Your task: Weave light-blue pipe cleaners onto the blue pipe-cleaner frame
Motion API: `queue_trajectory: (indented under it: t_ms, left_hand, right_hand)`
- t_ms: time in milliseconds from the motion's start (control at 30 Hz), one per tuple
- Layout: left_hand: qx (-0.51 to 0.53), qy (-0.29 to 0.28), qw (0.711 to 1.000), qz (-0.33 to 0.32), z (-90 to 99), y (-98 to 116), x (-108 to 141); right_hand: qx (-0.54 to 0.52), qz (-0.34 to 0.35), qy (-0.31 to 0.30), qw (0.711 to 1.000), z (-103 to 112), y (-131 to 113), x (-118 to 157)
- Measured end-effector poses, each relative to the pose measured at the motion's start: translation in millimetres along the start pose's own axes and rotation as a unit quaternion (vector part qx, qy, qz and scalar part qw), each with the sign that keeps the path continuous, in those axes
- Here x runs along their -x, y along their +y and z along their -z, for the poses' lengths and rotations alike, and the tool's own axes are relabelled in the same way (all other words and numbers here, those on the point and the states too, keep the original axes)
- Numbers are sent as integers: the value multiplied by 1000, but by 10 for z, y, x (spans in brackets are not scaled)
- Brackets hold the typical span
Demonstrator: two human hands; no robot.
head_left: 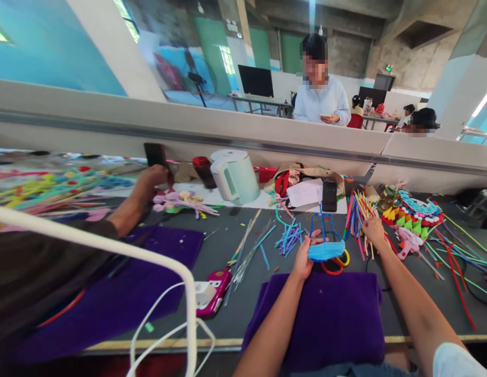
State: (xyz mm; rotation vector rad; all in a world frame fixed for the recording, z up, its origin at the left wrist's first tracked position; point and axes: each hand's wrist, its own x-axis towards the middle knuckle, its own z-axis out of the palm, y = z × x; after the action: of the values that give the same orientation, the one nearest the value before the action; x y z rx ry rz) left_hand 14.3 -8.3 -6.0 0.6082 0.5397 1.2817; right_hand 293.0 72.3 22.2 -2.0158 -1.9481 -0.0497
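Observation:
My left hand (304,257) holds a blue chenille-stem piece (327,251) above the folded purple cloth (318,324). This piece has a tightly wrapped, rounded light-blue band and darker blue stems rising from it. Just beyond the cloth, scissors (333,271) with red and yellow handles lie partly hidden behind the piece. Over to the right, my right hand (374,230) has its fingers closed at a bundle of multicoloured chenille stems (355,217). Short blue and purple stem pieces (289,236) lie left of the blue piece.
A pink glue gun (409,241) lies right of my right hand, near loose long stems (455,267). Behind are a black phone (329,196) and a kettle (241,178). A magenta power strip (218,296) and a white tube (165,262) stand left, where a co-worker's hand (152,179) reaches in.

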Motion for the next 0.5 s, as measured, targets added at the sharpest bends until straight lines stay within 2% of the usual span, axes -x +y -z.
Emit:
queue_trajectory:
  t_ms: [200, 300, 333, 367, 400, 433, 467, 500]
  left_hand:
    - [-16, 4, 1000, -11, -31, 2, 35]
    - [-21, 4, 999, -28, -35, -8, 46]
    - [-26, 3, 999, -36, -37, -10, 53]
    - [-32, 1, 999, -42, -40, -12, 61]
    - [-40, -1, 998, -48, -45, -12, 70]
    - [-48, -4, 997, -53, -51, -13, 79]
    - [-54, -7, 997, -59, -60, -14, 88]
    - [-59, -9, 996, -65, -70, -15, 95]
  right_hand:
    - [-159, -79, 37, 983, 283, 162, 87]
    - [-251, -87, 44, 963, 455, 228, 231]
    - [-300, -93, 45, 948, 518, 234, 307]
    - [-441, -119, 28, 889, 585, 229, 398]
    - [-564, -132, 6, 815, 654, 211, 503]
    - [-651, -133, -11, 748, 724, 178, 619]
    - [-708, -127, -21, 694, 793, 132, 743]
    - [-746, -115, -24, 655, 858, 73, 869]
